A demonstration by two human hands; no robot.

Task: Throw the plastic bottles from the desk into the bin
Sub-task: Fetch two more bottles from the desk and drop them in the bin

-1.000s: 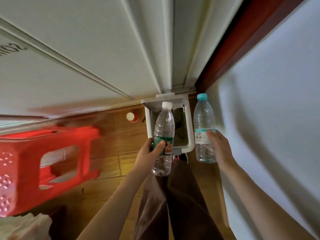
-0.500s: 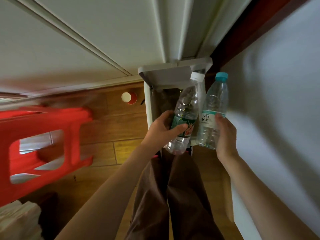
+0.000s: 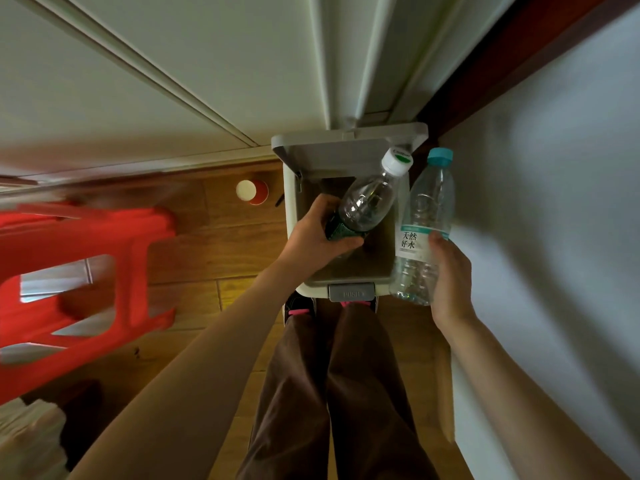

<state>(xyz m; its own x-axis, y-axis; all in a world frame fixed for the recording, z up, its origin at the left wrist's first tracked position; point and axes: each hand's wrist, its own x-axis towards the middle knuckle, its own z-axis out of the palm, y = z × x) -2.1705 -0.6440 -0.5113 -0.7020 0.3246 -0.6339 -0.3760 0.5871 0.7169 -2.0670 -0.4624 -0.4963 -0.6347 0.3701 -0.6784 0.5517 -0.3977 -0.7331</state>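
- Left hand (image 3: 313, 237) with fingers and thumb curled round the green label of white-capped bottle (image 3: 369, 199); bottle tilted, cap pointing away and to the right, body above the open mouth of bin (image 3: 290, 216).
- Right hand (image 3: 450, 275) gripping lower half of blue-capped bottle (image 3: 427, 209) from its right side; bottle almost upright, white label with printed characters just beside the fingertips.
- Blue-capped bottle just outside the right wall of bin, between bin and pale wall (image 3: 554, 202); both bottles close side by side, touching or not impossible to tell.
- Neither bottle inside bin yet.
- Bin directly under left hand; grey lid (image 3: 343, 155) raised, beyond both hands.
- Grey PUSH button (image 3: 351, 292) on near edge of bin, nearer than left hand and to the left of right hand.
- Brown trousers (image 3: 329, 393) between the two forearms, with dark shoes with pink parts (image 3: 299, 308) just in front of bin.
- Red paper cup (image 3: 252, 191) on wooden floor (image 3: 214, 244), to the left of left hand, near the left wall of bin but apart from it.
- Red plastic stool (image 3: 86, 271) well apart, far to the left of left hand, blurred.
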